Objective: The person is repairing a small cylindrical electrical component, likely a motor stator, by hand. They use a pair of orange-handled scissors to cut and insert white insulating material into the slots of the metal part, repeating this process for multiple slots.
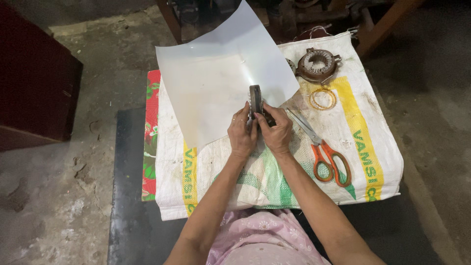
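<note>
Left hand (242,131) and right hand (276,131) both grip a dark metal ring (255,100) held on edge, over a white sheet (216,83). Orange-handled scissors (324,154) at 4 o'clock; toothed ring (318,64), wire coil (322,98) at 2 o'clock, on woven sack (373,142).

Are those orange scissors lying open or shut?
Shut. The scissors lie flat on the white sack, blades together in one line and orange handle loops touching, right of the hands.

small workshop, rough concrete floor (88,162), motor stator (319,64), scissors (326,154)
</note>
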